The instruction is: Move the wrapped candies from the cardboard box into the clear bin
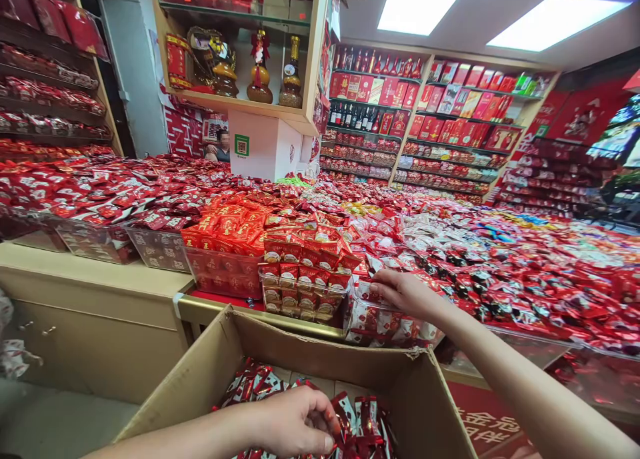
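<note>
My left hand (295, 420) is inside an open cardboard box (330, 352), its fingers curled in above shiny red and white candy packets (367, 416). Whatever those fingers hold, if anything, is hidden. Farther up, my right hand (407, 294) rests at a clear plastic bin (353, 332) of white and red packets (385, 320). Its fingers are pressed together against the packets at the bin's top; I cannot make out what is between them. Left of that bin stands another with red and gold packets (305, 276), then one with bright red packets (225, 226).
Heaps of wrapped sweets (500, 259) cover the display behind the bins. A wooden counter (90, 279) runs along the left. A glass-shelved cabinet (235, 99) with gourd-shaped bottles stands behind, and wall shelves (415, 112) hold boxes and bottles. A person (220, 149) is in the background.
</note>
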A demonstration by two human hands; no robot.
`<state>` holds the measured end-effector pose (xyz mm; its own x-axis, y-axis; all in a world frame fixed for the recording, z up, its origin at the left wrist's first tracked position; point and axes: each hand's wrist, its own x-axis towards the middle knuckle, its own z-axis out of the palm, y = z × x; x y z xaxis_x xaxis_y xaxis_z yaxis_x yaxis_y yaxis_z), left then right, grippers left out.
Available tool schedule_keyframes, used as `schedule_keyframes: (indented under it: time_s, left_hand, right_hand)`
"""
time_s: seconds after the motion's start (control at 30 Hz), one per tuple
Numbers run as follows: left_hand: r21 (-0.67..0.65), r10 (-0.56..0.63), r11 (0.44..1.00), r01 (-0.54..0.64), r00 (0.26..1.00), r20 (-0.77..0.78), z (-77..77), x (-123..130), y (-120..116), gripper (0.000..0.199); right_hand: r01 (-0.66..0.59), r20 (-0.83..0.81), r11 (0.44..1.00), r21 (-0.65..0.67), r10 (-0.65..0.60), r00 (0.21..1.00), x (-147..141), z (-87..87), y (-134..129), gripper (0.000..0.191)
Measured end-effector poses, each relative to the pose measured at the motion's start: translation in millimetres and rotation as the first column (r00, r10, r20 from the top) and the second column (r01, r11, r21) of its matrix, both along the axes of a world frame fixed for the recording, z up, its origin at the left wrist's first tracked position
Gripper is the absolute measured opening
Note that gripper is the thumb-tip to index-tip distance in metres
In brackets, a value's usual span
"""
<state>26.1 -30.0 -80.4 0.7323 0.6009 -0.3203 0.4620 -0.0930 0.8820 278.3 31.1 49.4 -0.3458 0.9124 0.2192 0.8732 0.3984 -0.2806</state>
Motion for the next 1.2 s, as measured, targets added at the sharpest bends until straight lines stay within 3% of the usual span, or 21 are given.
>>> schedule_keyframes:
  time_s: [0.13, 0.23, 0.3, 0.37, 0.47, 0.5, 0.53, 0.7, 1.0, 1.2]
  left_hand:
    - [0.075, -0.004, 0.997, 0.006, 1.000, -0.026, 6.9, 1, -1, 0.027]
    - [0.235, -0.010, 0.972, 0.004, 1.000, 0.022, 39.0, 3, 0, 0.028]
    - [0.549, -0.133, 0.834, 0.056, 0.986, 0.102, 70.1, 7, 6, 0.027]
    - [0.734, -0.146, 0.678, -0.033, 0.973, 0.178, 102.0, 15, 15, 0.029]
    - [0.870, -0.105, 0.476, -0.127, 0.974, 0.200, 139.4, 38, 36, 0.032]
    - [0.899, -0.055, 0.427, -0.099, 0.989, 0.135, 147.5, 48, 43, 0.032]
    - [0.909, 0.015, 0.415, -0.022, 1.000, 0.018, 153.5, 57, 50, 0.033]
    - [0.882, 0.114, 0.458, 0.111, 0.977, -0.182, 164.2, 90, 72, 0.024]
    - [0.781, 0.258, 0.558, 0.281, 0.835, -0.485, 173.8, 110, 76, 0.014]
    - [0.746, 0.285, 0.592, 0.305, 0.787, -0.548, 170.9, 120, 80, 0.020]
  right_hand:
    - [0.003, -0.014, 1.000, 0.004, -0.003, 1.000, -1, -0.4, 0, 0.027]
    - [-0.031, -0.027, 0.999, -0.033, 0.030, 0.999, 2, 4.6, -2, 0.026]
    - [-0.057, -0.037, 0.996, -0.073, 0.054, 0.998, 5, 7.9, -2, 0.020]
    - [-0.066, -0.046, 0.992, -0.105, 0.062, 0.997, 8, 9.6, -2, 0.020]
    - [-0.053, -0.056, 0.991, -0.122, 0.046, 0.997, 11, 9.1, 0, 0.029]
    - [-0.044, -0.059, 0.992, -0.120, 0.037, 0.998, 11, 8.7, 1, 0.031]
    - [-0.033, -0.062, 0.993, -0.115, 0.026, 0.998, 11, 8.2, 1, 0.034]
    - [-0.012, -0.113, 0.996, -0.083, 0.003, 0.994, 13, 6.4, -4, 0.039]
    - [-0.026, -0.246, 0.998, -0.059, 0.011, 0.969, 15, 7.9, -2, 0.042]
    - [-0.010, -0.212, 0.999, -0.037, 0.001, 0.977, 7, 4.5, 4, 0.045]
